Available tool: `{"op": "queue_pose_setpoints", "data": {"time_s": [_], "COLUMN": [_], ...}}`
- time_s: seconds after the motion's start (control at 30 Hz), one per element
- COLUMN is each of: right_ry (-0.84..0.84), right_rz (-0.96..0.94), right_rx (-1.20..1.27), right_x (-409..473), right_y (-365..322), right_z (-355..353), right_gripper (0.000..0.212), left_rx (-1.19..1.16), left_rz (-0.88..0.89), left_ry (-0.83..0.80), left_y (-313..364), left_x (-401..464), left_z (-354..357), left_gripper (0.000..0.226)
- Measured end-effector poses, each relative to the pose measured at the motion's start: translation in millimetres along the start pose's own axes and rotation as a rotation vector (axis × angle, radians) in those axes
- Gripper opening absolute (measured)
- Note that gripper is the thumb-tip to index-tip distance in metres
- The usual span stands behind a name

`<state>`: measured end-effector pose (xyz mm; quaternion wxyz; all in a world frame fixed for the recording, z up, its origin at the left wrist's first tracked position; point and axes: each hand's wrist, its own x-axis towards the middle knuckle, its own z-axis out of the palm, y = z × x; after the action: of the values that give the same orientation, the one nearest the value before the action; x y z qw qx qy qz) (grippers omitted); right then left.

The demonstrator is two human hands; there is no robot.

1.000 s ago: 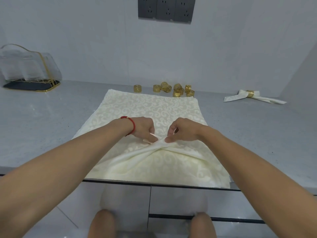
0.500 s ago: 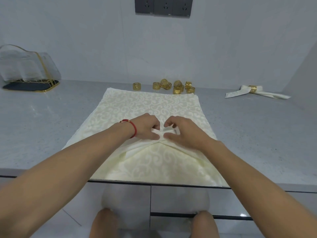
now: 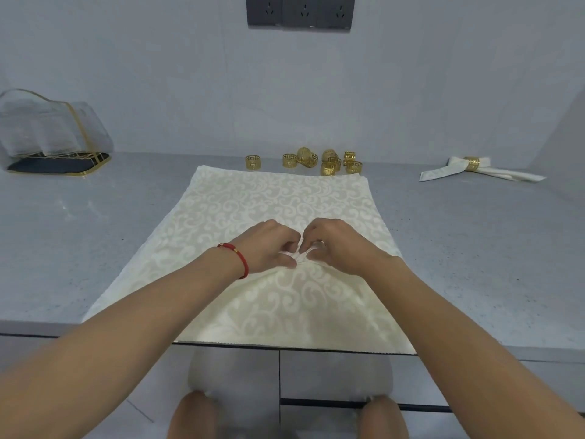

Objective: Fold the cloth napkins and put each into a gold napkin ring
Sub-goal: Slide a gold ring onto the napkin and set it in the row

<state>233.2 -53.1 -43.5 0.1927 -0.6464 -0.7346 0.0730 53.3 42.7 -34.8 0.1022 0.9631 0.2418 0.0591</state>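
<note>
Head view first: nearest to us are two bare knees (image 3: 193,416) below the front edge of the grey table (image 3: 95,248), with drawer fronts behind them. Our forearms reach forward over a cream cloth napkin (image 3: 278,201) with a scroll pattern, which lies spread flat on the table, its near edge along the table's front edge. At the middle of the napkin our left hand (image 3: 269,245), with a red bracelet (image 3: 240,261) at the wrist, has its fingers curled and pinches a gathered ridge of the fabric. Our right hand (image 3: 338,245) sits just beside it, fingertips almost touching the left's, and pinches the same bunched ridge. The fabric puckers up between the two hands.

Past the napkin's far edge we see loose gold napkin rings (image 3: 329,161) near the wall, one ring (image 3: 253,161) apart on the left and the others clustered together. Far right lies a finished napkin (image 3: 506,175), folded and threaded through a gold ring (image 3: 472,162). Far left stands a clear holder (image 3: 47,128) with gold trim on a dark base. On the wall above is a dark socket panel (image 3: 299,11).
</note>
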Motion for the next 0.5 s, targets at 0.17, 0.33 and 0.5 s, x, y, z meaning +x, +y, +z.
{"op": "queue_pose_setpoints", "data": {"time_s": [0.17,0.33,0.5], "right_ry": [0.016,0.056,0.036], "right_rz": [0.035,0.086,0.097], "right_rx": [0.027,0.14,0.223], "right_x": [2.9,2.5,3.3], "right_y": [-3.7,-0.6,9.0], "right_z": [-1.1,-3.0,-5.2], "right_gripper": [0.02,0.021,0.018], "left_rx": [0.131,0.177,0.117], "left_rz": [-0.048,-0.051,-0.099], "left_ry": [-0.003,0.002,0.017], "left_y": [13.0,24.0,24.6], "left_x": [8.4,15.3,20.0], "left_z": [1.9,5.1,15.1], "left_gripper": [0.028,0.037,0.027]}}
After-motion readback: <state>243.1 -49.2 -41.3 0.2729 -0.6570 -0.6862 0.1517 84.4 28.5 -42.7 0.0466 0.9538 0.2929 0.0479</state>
